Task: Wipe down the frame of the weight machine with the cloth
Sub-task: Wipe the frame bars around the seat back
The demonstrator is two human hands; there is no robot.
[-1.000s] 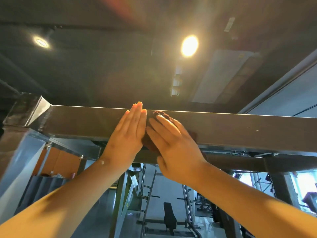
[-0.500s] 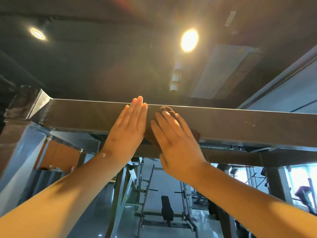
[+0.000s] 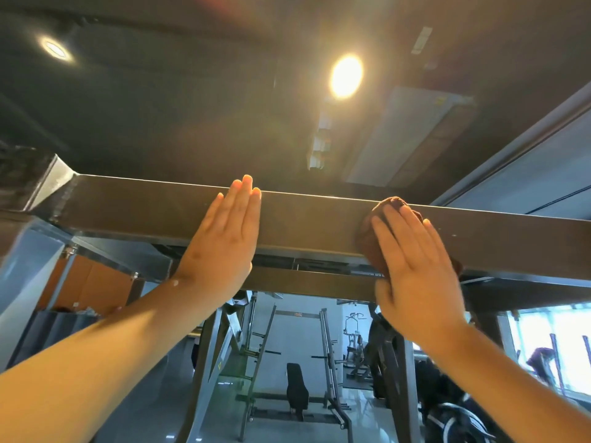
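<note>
A dark steel top beam [image 3: 313,220] of the weight machine frame runs overhead across the view, from a welded corner at the left to the right edge. My left hand [image 3: 225,241] rests flat on the beam's front face, fingers straight and together, tips at its top edge. My right hand [image 3: 412,266] presses a dark brown cloth [image 3: 371,238] against the beam further right, fingers straight. The cloth bulges out above and to the left of my fingers; most of it is hidden under the palm.
A grey upright post [image 3: 19,282] joins the beam at the left. Below the beam stand angled frame members [image 3: 217,353], a rack [image 3: 326,353] and a black bench [image 3: 295,386]. Ceiling lamps [image 3: 346,76] glare overhead. Windows [image 3: 550,340] are at the right.
My right hand has slid the cloth to the right along the beam, away from my left hand. The left hand has stayed flat on the beam.
</note>
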